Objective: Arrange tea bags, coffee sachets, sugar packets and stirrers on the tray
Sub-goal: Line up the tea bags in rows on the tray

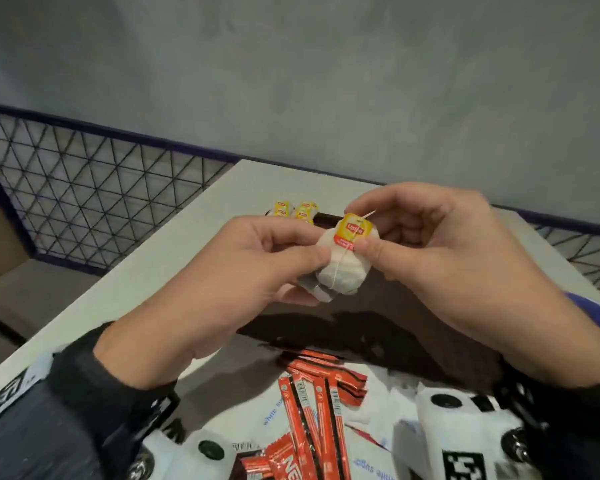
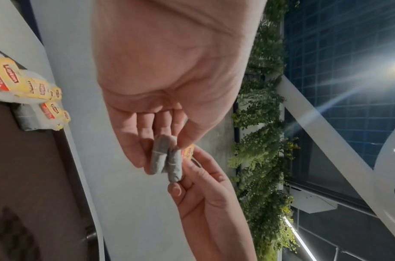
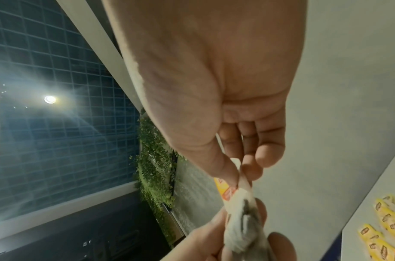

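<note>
Both hands up above the dark tray [image 1: 378, 327], sharing one tea bag [image 1: 340, 268]: left hand [image 1: 222, 289] has thumb and fingers [image 2: 134, 141] curled round the bag body, right hand [image 1: 440, 251] pinches its yellow tag [image 1: 354, 231] between thumb and forefinger. More tea bags [image 1: 293, 211] sit at the tray's far left edge. Red coffee sachets [image 1: 312, 403] and white sugar packets [image 1: 371, 455] are piled on the near side of the bench [image 1: 174, 244].
</note>
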